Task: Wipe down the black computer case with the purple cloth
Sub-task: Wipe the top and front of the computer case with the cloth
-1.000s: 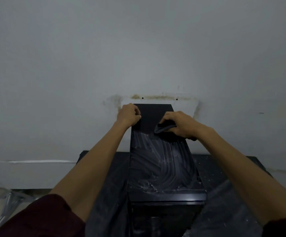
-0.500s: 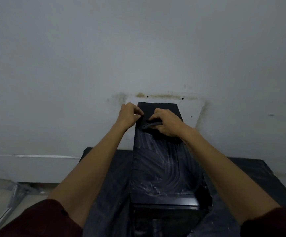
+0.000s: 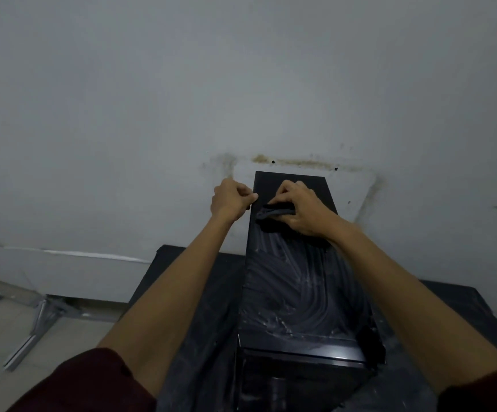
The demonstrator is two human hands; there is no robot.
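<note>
Nearest the camera, two dark red sleeves (image 3: 92,382) frame the bottom corners, with bare forearms reaching forward from them. Between the arms stands the black computer case (image 3: 298,292), lying lengthwise away from the viewer on a low black worktop (image 3: 199,307) draped in a dark, wrinkled plastic sheet (image 3: 205,346). The case's top panel is smeared with pale swirling streaks over its near and middle part, thickest at the near edge; the far strip looks plain matt black.

On the tiled floor (image 3: 0,328) to the left lies a pale metal frame (image 3: 33,331) with angled legs.

Further on, the left hand (image 3: 231,200) is curled closed, pinching the case's left edge near its far end. The right hand (image 3: 303,209) presses down on the top panel just beside it, fingers bent and gripping the bunched purple cloth (image 3: 272,214), which looks nearly black in this dim light and lies against the panel.

Behind stands a grey wall (image 3: 241,84), with a paler rectangular patch (image 3: 351,188) outlined by brownish stains and two small dark holes just above the case's far end.
</note>
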